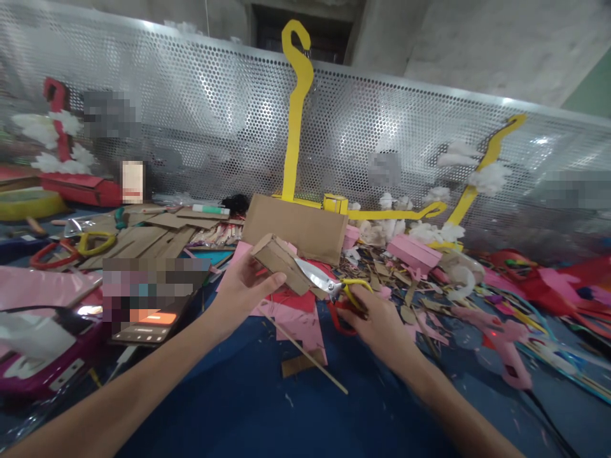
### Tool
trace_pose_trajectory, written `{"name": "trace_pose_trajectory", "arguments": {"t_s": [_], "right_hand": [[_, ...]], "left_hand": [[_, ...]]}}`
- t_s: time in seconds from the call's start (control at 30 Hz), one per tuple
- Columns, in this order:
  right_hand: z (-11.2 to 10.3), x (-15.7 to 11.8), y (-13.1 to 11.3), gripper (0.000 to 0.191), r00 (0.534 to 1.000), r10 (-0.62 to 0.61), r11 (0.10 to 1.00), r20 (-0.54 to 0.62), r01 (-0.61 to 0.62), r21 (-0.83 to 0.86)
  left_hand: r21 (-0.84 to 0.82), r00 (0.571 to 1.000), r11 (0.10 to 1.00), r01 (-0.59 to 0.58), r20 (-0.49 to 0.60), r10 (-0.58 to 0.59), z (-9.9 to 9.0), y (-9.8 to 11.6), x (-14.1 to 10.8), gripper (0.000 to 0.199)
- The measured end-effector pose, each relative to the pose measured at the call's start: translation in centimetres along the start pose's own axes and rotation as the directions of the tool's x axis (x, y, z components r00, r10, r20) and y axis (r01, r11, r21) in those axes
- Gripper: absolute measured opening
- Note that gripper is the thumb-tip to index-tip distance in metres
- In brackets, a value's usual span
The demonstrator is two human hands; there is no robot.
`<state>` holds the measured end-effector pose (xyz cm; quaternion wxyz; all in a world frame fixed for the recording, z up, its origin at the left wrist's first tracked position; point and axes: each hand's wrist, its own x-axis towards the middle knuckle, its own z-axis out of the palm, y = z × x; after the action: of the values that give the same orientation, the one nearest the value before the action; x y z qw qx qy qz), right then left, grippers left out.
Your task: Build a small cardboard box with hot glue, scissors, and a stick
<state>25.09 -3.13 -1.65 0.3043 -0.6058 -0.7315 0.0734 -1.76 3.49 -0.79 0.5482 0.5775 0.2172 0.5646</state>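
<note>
My left hand (251, 280) grips a small cardboard box (282, 264), thumb along its near side and fingers behind. In my right hand (377, 315) are scissors (321, 277) with one red and one yellow handle loop. Their silver blades reach left to the box's upper right edge; whether they bite into the card I cannot tell. Beneath the box lie pink paper (305, 327) and red paper (296, 299). A larger cardboard panel (298, 222) leans just behind, in front of a tall yellow hook shape (296, 114).
A pink glue gun (501, 343) with a cord lies at right. Left are a phone (147, 318), a purple box (48, 362) and another pair of scissors (79, 249). A thin stick (310, 353) lies in front. Paper scraps, pink pieces and a perforated metal screen (229, 95) stand beyond.
</note>
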Motion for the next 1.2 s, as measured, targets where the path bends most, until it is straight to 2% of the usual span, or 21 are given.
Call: {"name": "trace_pose_trajectory", "arguments": {"t_s": [0.07,0.2,0.37,0.63,0.83,1.2], "right_hand": [[0.1,0.0,0.1,0.008,0.998,-0.033,0.999,-0.053,0.032,-0.017],[0.2,-0.1,-0.3,0.026,0.988,-0.097,0.995,-0.123,0.093,-0.038],[0.1,-0.3,-1.1,0.035,0.988,-0.103,0.995,-0.113,0.104,-0.003],[0.1,-0.4,-0.8,0.025,0.992,-0.061,0.998,-0.107,0.059,-0.017],[0.0,-0.5,-0.6,0.007,0.997,-0.032,0.999,-0.072,0.030,-0.026],[0.0,-0.4,-0.8,0.017,0.998,-0.021,1.000,-0.061,0.020,-0.010]], "left_hand": [[0.000,1.000,1.000,0.014,-0.011,-0.014,0.1,0.0,0.0,0.050],[-0.012,1.000,1.000,0.018,-0.011,-0.018,0.3,0.1,-0.1,0.054],[-0.005,1.000,1.000,0.030,-0.001,-0.030,0.4,0.2,-0.2,0.051],[0.006,0.999,0.999,0.039,0.019,-0.039,0.5,0.3,-0.3,0.056],[0.033,0.999,0.999,0.035,0.003,-0.035,0.6,0.3,-0.3,0.058],[0.036,1.000,0.999,0.009,0.016,-0.010,0.4,-0.1,-0.2,0.061]]}}
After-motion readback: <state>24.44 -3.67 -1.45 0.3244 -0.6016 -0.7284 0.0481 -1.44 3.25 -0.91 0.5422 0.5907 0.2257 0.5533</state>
